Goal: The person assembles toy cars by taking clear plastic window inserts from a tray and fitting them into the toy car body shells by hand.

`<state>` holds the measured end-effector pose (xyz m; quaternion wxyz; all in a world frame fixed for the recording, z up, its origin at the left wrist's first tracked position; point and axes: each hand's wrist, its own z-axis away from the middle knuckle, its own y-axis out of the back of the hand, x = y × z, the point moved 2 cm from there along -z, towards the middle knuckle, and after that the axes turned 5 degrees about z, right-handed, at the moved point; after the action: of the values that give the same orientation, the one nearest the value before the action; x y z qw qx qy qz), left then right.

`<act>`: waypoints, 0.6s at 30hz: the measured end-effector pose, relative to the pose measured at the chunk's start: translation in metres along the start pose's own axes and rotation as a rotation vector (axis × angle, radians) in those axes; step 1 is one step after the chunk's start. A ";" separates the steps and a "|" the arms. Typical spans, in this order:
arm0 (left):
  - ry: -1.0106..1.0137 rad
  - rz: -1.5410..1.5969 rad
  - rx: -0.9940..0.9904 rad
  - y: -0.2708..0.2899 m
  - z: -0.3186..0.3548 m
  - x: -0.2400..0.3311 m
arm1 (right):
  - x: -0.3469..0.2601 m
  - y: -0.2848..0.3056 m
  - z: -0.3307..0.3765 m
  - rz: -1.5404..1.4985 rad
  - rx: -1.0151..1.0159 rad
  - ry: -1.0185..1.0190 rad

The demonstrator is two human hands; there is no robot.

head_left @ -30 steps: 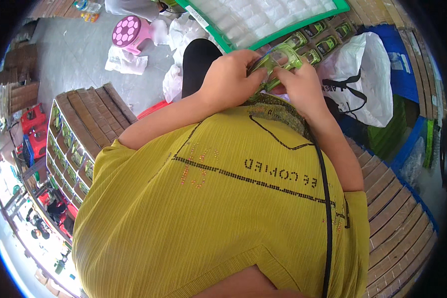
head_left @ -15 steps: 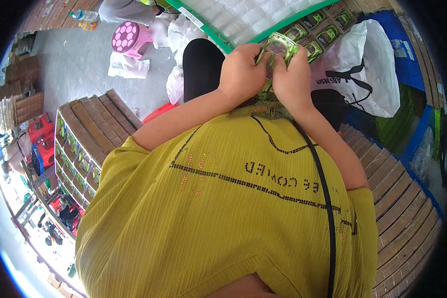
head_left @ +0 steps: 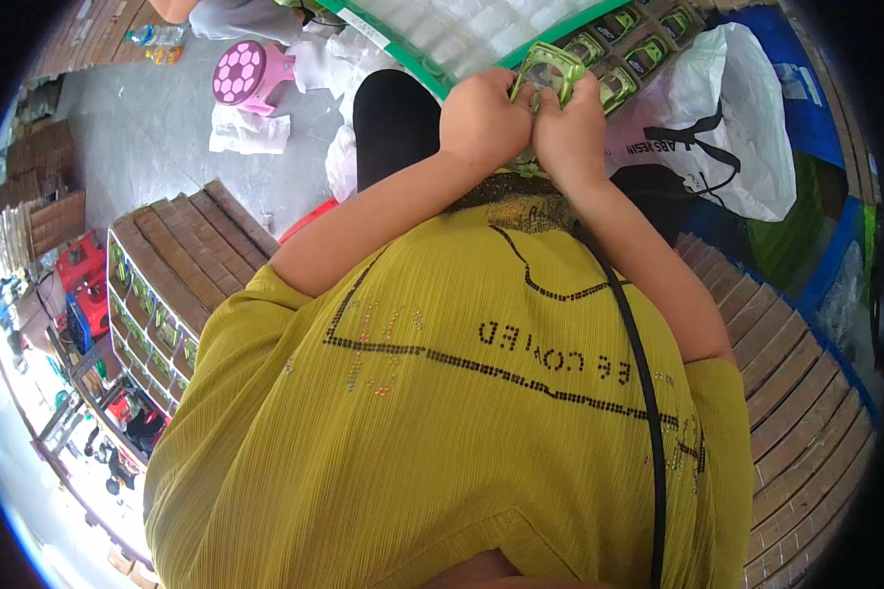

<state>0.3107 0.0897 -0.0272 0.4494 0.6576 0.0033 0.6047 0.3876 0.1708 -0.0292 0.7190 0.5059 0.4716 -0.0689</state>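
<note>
Both hands hold a light green toy car shell (head_left: 548, 73) out in front of me, over my lap. It has a see-through middle. My left hand (head_left: 483, 120) grips its left side with the fingers curled. My right hand (head_left: 571, 139) closes on the right side, the two thumbs close together at the near edge. Just beyond, several green toy car bodies (head_left: 648, 54) lie in rows in a brown divided tray. Part of the shell and most fingertips are hidden behind the hands.
A green-rimmed crate (head_left: 408, 57) with white compartments stands ahead. To its right lies a white plastic sack (head_left: 751, 147) with black straps. At the left are a pink stool (head_left: 246, 79) and stacked cardboard trays (head_left: 182, 245) of green parts. Another person's leg (head_left: 241, 20) shows at the far left.
My hands and the car shell have shifted slightly up in the picture, still gripping it the same way. Part of the other person's arm has come into view at the top left.
</note>
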 end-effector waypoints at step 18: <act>-0.067 0.231 -0.155 0.015 0.007 -0.001 | -0.002 0.009 0.009 -0.080 -0.149 0.062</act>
<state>0.3079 0.0765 -0.0177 0.4261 0.6366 -0.1342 0.6287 0.3977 0.1672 -0.0215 0.7365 0.4336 0.5172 -0.0466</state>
